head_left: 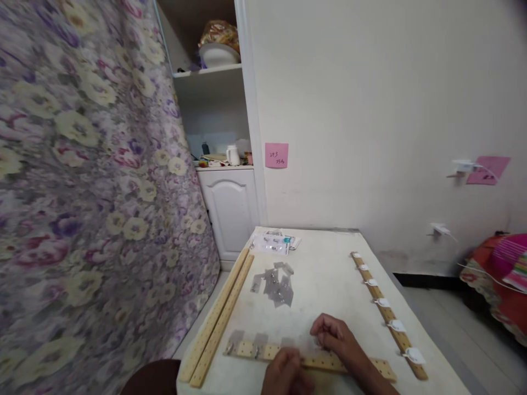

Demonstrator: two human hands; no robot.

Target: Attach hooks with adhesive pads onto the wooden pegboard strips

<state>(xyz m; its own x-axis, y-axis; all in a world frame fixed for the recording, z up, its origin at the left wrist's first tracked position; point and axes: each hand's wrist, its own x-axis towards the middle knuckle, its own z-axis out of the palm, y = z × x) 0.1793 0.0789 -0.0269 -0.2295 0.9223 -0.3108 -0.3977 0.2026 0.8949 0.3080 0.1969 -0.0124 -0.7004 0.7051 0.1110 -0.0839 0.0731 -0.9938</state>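
A light wooden strip with rows of holes (329, 363) lies crosswise near the front of the table. Near its left end sit two metal hooks (257, 351) on clear backing pieces; another clear piece shows behind my left hand. My left hand (286, 373) is closed over the strip's middle, its fingertips partly hidden. Just right of it and slightly higher, my right hand (335, 336) has curled fingers pinched together, with a faint transparent edge at the fingertips that I cannot name. Beyond the hands lies a loose pile of clear pieces with small metal hooks (278, 288).
Two long perforated wooden strips (224, 318) run along the table's left edge. A darker strip with several white hooks (387, 315) lies on the right. Packaging (272, 244) rests at the far left corner. A floral curtain (102, 192) hangs at left, a wall behind.
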